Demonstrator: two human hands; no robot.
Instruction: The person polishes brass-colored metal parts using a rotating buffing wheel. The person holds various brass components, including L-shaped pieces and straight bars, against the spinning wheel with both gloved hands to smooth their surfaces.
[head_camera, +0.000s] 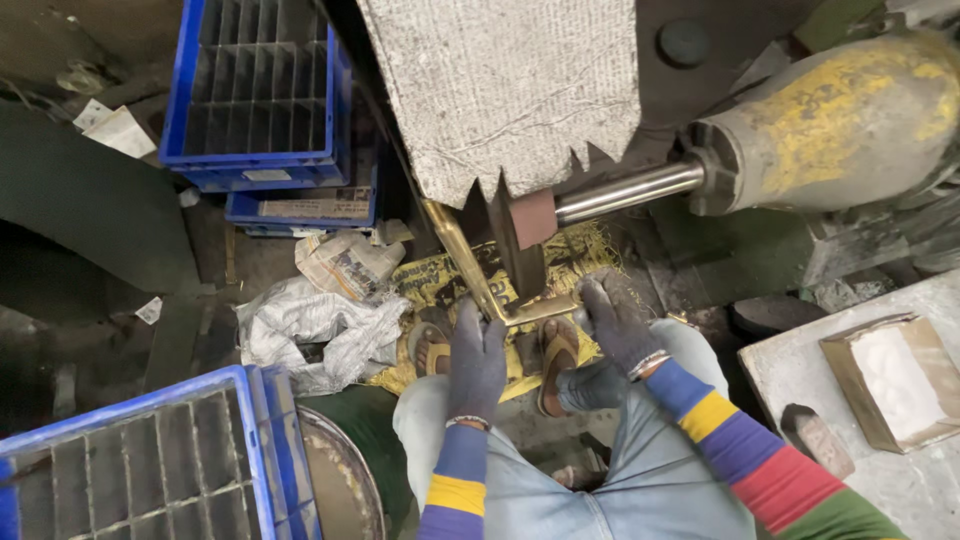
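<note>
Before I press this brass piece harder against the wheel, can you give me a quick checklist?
1. Left hand grips the brass L-shaped piece near its bend: ok.
2. Right hand holds the short end: ok.
3. Both hands gloved: ok.
4. Piece touching the buffing wheel: cannot tell, its upper end is hidden behind the wheel.
5. Sandalled feet away from the wheel: not ok, they sit right under it.
</note>
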